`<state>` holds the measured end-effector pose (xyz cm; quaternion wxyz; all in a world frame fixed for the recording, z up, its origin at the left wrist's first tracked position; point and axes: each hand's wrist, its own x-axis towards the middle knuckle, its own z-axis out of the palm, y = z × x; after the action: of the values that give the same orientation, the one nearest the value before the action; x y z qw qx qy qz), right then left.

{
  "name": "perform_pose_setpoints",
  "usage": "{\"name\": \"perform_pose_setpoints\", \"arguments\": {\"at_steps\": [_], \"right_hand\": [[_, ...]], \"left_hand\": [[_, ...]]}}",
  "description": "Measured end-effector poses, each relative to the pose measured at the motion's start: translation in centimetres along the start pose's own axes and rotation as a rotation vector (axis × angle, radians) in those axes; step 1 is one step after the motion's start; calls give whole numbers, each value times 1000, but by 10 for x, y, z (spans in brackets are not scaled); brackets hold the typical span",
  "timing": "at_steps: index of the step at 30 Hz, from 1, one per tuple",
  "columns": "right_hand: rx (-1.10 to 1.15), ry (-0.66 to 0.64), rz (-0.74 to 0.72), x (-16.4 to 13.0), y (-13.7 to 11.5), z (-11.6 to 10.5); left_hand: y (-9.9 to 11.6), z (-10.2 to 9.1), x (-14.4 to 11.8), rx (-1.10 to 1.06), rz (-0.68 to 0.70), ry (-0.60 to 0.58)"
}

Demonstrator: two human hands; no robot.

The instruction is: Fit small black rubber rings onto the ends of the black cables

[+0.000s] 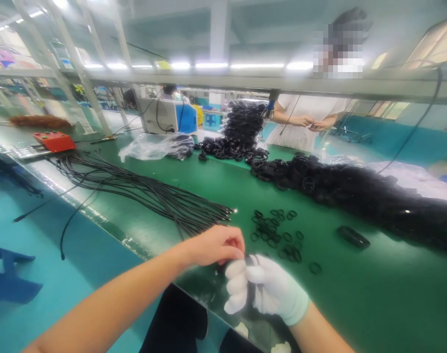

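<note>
At the near edge of a green workbench (216, 191), a white-gloved right hand (262, 289) is closed around a coiled black cable (251, 282). The bare left hand (216, 244) pinches the coil's top. Loose black rubber rings (277, 233) lie just beyond (many unused). Uncoiled cables (142, 191) wait left; finished coils (356, 193) pile right. Bright factory hall.

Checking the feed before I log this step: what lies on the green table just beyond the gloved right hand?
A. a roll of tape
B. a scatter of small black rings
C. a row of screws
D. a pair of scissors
B: small black rings lie loose on the green table just past the gloved right hand.
</note>
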<state>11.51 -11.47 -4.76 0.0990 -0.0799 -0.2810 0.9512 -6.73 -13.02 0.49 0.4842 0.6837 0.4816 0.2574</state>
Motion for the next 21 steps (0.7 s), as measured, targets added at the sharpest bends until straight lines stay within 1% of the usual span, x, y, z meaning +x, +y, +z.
{"name": "perform_pose_setpoints", "arguments": {"at_steps": [2, 4, 6, 7, 9, 11, 16, 18, 21], "right_hand": [[-23, -2, -23, 2, 0, 2], [-111, 23, -75, 3, -1, 4], [-221, 47, -112, 3, -3, 7], [-266, 46, -111, 3, -4, 9], [-337, 25, -84, 2, -7, 14], [-394, -13, -58, 1, -11, 20], [-528, -98, 32, -3, -18, 35], [-566, -105, 77, -4, -19, 38], [-623, -81, 106, -7, -19, 43]], "left_hand": [[-8, 12, -5, -93, 19, 114], [-13, 22, -12, -105, 56, 216], [-16, 30, -17, -127, 70, 276], [-17, 33, -20, -167, 64, 276], [-19, 37, -24, -264, 47, 248], [-20, 41, -27, -302, 59, 251], [-21, 52, -32, -174, 200, 424], [-21, 59, -34, -173, 253, 497], [-20, 68, -36, -175, 345, 641]]}}
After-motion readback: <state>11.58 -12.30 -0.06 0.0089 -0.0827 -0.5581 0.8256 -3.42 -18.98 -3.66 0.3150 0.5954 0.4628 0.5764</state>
